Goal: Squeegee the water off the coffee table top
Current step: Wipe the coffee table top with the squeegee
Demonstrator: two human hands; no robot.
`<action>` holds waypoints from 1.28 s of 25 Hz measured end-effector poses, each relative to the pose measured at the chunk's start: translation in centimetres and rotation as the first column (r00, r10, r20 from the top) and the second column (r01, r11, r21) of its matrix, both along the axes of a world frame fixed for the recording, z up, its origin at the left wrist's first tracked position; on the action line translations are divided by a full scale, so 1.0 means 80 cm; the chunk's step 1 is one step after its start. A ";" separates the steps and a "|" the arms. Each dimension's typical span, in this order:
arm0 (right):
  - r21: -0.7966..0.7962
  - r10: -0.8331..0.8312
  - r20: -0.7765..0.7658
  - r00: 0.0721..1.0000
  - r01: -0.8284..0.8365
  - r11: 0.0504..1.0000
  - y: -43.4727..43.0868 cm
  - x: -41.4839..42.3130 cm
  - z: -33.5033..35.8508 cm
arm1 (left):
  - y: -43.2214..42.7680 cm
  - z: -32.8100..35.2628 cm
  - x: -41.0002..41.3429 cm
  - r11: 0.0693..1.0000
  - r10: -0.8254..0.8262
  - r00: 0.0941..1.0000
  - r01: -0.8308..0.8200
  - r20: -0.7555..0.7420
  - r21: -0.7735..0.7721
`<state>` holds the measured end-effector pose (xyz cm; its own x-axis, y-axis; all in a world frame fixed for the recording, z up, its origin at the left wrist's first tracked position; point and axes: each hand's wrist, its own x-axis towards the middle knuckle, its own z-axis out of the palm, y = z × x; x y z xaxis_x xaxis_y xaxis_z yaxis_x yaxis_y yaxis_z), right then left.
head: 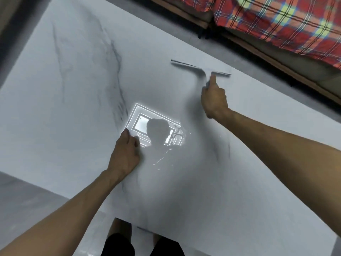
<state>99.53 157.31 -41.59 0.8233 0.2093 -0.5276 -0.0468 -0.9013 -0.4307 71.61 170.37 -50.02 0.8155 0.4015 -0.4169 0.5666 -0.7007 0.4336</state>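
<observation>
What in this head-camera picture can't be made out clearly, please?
- Squeegee: motion-blurred; the right hand covers its handle.
- Water: only glints beside the ceiling-light reflection; its extent elsewhere on the coffee table top is unclear.
- Left hand: palm down, so contact underneath is hidden.

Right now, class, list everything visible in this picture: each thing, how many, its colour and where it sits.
White marble-look coffee table top: one, white with grey veins, fills most of the view.
Grey T-shaped squeegee: one, grey, far right of table, blade on surface.
Water streaks: several, glinting, centre of table beside a bright light reflection.
Red plaid cloth: one, red with yellow and blue, top right, beyond the table.
Grey floor: lower left.
Left hand: resting on table, centre.
Right hand: gripping squeegee handle.
</observation>
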 end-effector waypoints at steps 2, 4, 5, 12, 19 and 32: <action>0.010 0.010 -0.008 1.000 -0.010 1.000 0.025 -0.006 -0.016 | -0.004 0.003 -0.009 0.999 0.031 0.999 -0.031 -0.033 0.011; -0.013 0.124 0.004 0.992 -0.124 0.992 0.021 -0.035 -0.027 | -0.011 0.003 -0.015 0.999 0.017 0.998 -0.015 -0.065 0.030; -0.035 0.223 0.028 0.974 -0.222 0.974 0.009 -0.056 -0.031 | -0.014 0.003 -0.016 0.999 -0.004 0.996 0.008 -0.088 0.043; -0.119 0.557 -0.009 0.831 -0.554 0.824 -0.155 -0.178 -0.020 | -0.030 0.013 -0.023 1.000 -0.024 0.989 0.025 -0.143 0.006; -0.188 0.489 -0.053 0.871 -0.490 0.852 -0.262 -0.216 0.031 | -0.044 0.024 -0.071 0.988 -0.054 0.997 0.044 -0.064 -0.150; 0.031 0.914 -0.030 0.404 -0.914 0.405 -0.138 -0.377 -0.002 | 0.006 0.028 -0.189 0.854 0.517 0.855 -0.518 -0.033 -0.042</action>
